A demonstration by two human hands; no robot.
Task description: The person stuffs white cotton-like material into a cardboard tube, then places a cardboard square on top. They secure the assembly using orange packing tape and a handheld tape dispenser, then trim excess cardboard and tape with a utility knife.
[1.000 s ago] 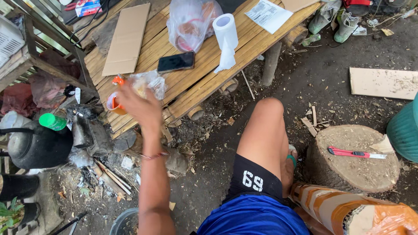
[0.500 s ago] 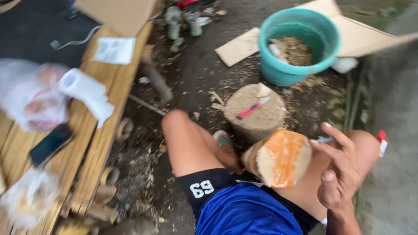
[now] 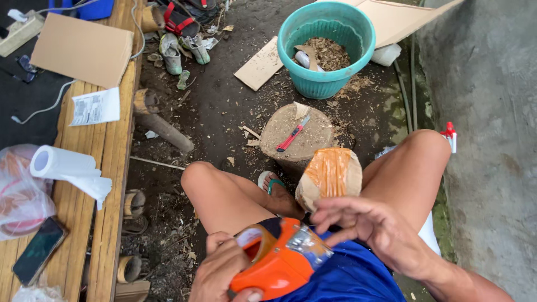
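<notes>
Left hand (image 3: 221, 274) is curling its fingers (image 3: 215, 241) around the orange tape dispenser (image 3: 279, 258), gripping it low over the lap. Right hand (image 3: 372, 226) is reaching in palm-down, fingers (image 3: 335, 202) spreading loosely, one fingertip touching the dispenser's clear front edge, gripping nothing. Behind it, a tape-wrapped bundle (image 3: 330, 174) is sitting between the knees, before the stump (image 3: 305, 137).

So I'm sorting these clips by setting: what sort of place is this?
Likely an outdoor backyard work spot. The ground is bare dirt strewn with wood chips, a stump holding a red cutter serves as a block, and a bamboo bench stands beside a teal tub of shavings.
</notes>
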